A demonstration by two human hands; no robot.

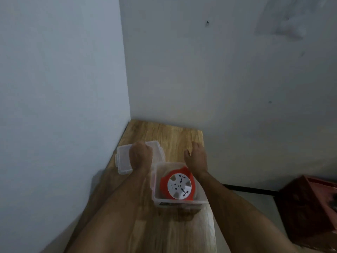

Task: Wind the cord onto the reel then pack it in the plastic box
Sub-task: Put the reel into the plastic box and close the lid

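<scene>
An orange reel with a white socket face (177,185) lies inside the clear plastic box (175,202) on the wooden table. No loose cord shows. The box's clear lid (122,157) lies on the table to the left of the box, near the wall. My left hand (140,155) rests on top of that lid with its fingers curled over the far edge. My right hand (197,157) lies flat on the table just beyond the box's far right corner, fingers slightly spread and holding nothing.
The wooden table (164,229) is narrow and set into a corner between two pale walls. Its right edge drops to the floor, where a dark red crate (310,212) stands at the right.
</scene>
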